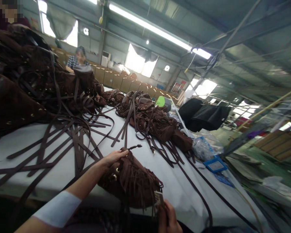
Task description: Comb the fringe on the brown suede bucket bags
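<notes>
A dark brown fringed bag with brass-coloured eyelets lies tilted over the near edge of the table. My left hand is closed on its top, by a short dark cord with a knotted end. Low in the view, my right hand is closed beside the bag's fringe at the bottom corner. A small brown piece with a pale edge sticks up from its fingers, too blurred to name. Long dark straps spread across the table to the left of the bag.
Brown bags are heaped high on the left, and more bags lie across the white table. Clear plastic and a blue-edged packet lie at the right edge. Beyond the table sits a person; another stands at upper left.
</notes>
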`<action>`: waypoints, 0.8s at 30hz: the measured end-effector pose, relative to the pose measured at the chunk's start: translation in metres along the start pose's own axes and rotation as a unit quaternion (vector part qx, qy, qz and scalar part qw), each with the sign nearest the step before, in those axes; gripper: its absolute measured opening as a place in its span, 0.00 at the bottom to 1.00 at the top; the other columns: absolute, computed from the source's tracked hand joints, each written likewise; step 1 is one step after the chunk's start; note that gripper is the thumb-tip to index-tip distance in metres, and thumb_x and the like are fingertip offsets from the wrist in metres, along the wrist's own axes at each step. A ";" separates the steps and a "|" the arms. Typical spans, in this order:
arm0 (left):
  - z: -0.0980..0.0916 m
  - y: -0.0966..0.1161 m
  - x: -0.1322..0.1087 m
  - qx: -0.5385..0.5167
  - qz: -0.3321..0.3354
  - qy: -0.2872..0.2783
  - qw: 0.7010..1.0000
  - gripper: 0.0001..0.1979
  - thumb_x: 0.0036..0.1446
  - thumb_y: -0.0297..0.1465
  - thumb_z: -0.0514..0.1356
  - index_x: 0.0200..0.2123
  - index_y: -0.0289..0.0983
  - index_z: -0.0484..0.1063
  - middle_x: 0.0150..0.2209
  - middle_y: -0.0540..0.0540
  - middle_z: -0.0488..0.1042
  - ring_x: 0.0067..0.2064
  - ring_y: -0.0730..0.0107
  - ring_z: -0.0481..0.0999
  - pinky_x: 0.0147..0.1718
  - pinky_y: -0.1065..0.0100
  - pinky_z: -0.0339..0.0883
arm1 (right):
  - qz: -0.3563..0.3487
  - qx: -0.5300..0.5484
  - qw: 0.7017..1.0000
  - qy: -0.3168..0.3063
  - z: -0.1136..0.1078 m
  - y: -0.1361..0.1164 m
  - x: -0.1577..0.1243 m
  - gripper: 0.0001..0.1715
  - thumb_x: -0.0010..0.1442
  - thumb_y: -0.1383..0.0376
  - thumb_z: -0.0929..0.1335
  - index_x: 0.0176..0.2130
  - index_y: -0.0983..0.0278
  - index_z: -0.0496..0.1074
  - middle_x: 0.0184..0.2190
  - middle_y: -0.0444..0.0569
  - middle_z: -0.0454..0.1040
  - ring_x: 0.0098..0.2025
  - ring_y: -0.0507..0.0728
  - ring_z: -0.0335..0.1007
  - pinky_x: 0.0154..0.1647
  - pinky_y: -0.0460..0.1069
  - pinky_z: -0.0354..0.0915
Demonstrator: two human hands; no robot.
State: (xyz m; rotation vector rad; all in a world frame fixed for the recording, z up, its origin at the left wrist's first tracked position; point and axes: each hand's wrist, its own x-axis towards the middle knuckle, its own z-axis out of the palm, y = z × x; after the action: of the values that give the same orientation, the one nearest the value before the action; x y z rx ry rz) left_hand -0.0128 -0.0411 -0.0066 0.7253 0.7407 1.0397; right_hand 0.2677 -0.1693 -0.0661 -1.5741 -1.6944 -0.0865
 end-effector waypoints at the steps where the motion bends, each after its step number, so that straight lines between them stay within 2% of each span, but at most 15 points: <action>1: -0.003 -0.006 -0.005 -0.020 -0.018 -0.007 1.000 0.12 0.52 0.38 0.63 0.27 0.33 0.73 0.24 0.44 0.76 0.26 0.67 0.76 0.30 0.69 0.70 | -0.021 0.005 1.000 0.002 0.002 -0.006 0.005 0.21 0.66 0.51 0.56 0.46 0.59 0.69 0.34 0.51 0.78 0.32 0.59 0.77 0.30 0.48 0.71; 4: -0.011 -0.016 -0.027 -0.086 -0.042 -0.032 0.995 0.13 0.54 0.39 0.61 0.33 0.34 0.74 0.30 0.42 0.78 0.33 0.64 0.78 0.40 0.64 0.71 | -0.078 0.010 0.997 0.016 0.007 -0.025 0.022 0.19 0.67 0.54 0.57 0.46 0.61 0.67 0.35 0.52 0.76 0.35 0.58 0.75 0.34 0.48 0.71; 6: -0.013 -0.017 -0.043 -0.138 -0.019 -0.049 0.989 0.12 0.54 0.36 0.62 0.39 0.35 0.74 0.35 0.43 0.78 0.38 0.63 0.78 0.45 0.63 0.70 | -0.093 0.012 0.995 0.026 0.008 -0.038 0.033 0.18 0.67 0.56 0.57 0.46 0.62 0.67 0.36 0.54 0.75 0.38 0.58 0.74 0.37 0.49 0.70; 8: -0.010 -0.019 -0.056 -0.139 0.009 -0.058 0.989 0.14 0.53 0.32 0.63 0.45 0.37 0.73 0.40 0.43 0.78 0.40 0.64 0.78 0.44 0.65 0.71 | -0.101 0.012 0.994 0.029 0.012 -0.045 0.039 0.17 0.67 0.57 0.57 0.46 0.63 0.66 0.36 0.55 0.75 0.38 0.58 0.74 0.37 0.49 0.70; 11: 0.000 -0.030 -0.064 -0.043 0.042 -0.024 0.998 0.15 0.54 0.34 0.63 0.46 0.42 0.73 0.43 0.45 0.78 0.41 0.63 0.78 0.40 0.66 0.71 | -0.092 -0.002 0.996 0.002 0.023 -0.043 0.036 0.18 0.67 0.57 0.57 0.48 0.64 0.66 0.37 0.55 0.76 0.38 0.58 0.75 0.34 0.48 0.71; 15: 0.015 -0.053 -0.057 0.046 0.089 0.063 0.993 0.11 0.54 0.36 0.62 0.41 0.44 0.75 0.45 0.48 0.77 0.50 0.59 0.73 0.49 0.66 0.65 | -0.090 -0.001 0.992 -0.084 0.034 -0.018 0.018 0.19 0.68 0.58 0.55 0.49 0.62 0.68 0.40 0.52 0.78 0.41 0.57 0.76 0.38 0.48 0.72; 17: 0.019 -0.057 -0.050 0.097 0.114 0.118 0.982 0.10 0.53 0.35 0.63 0.39 0.42 0.76 0.44 0.47 0.77 0.51 0.57 0.71 0.52 0.66 0.62 | -0.115 0.001 0.985 -0.125 0.026 0.001 0.009 0.21 0.68 0.59 0.54 0.49 0.61 0.69 0.41 0.50 0.78 0.43 0.56 0.76 0.41 0.48 0.72; 19: 0.021 -0.053 -0.044 0.155 0.143 0.136 0.968 0.09 0.53 0.36 0.62 0.36 0.40 0.76 0.42 0.46 0.77 0.50 0.57 0.71 0.50 0.67 0.61 | -0.115 -0.009 0.986 -0.119 0.009 0.017 0.006 0.20 0.68 0.59 0.55 0.49 0.61 0.70 0.41 0.49 0.78 0.42 0.56 0.76 0.42 0.48 0.72; 22: 0.025 -0.043 -0.037 0.258 0.183 0.090 0.944 0.11 0.57 0.39 0.58 0.32 0.38 0.74 0.36 0.47 0.76 0.44 0.60 0.71 0.44 0.69 0.63 | -0.125 -0.030 0.990 -0.059 -0.026 0.022 0.017 0.16 0.67 0.60 0.59 0.48 0.61 0.70 0.40 0.50 0.77 0.41 0.56 0.75 0.41 0.49 0.71; 24: 0.032 -0.040 -0.034 0.309 0.191 0.039 0.931 0.12 0.58 0.39 0.55 0.31 0.38 0.73 0.33 0.48 0.74 0.40 0.63 0.71 0.41 0.70 0.63 | -0.193 -0.025 0.979 -0.054 -0.042 0.006 0.031 0.15 0.66 0.65 0.61 0.50 0.61 0.69 0.39 0.49 0.76 0.40 0.56 0.73 0.41 0.49 0.69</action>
State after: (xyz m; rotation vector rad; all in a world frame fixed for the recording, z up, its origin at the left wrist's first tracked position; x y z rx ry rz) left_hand 0.0215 -0.0914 -0.0155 1.4199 1.0398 1.1976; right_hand 0.2963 -0.1657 -0.0224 -1.2841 -2.0806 -0.2458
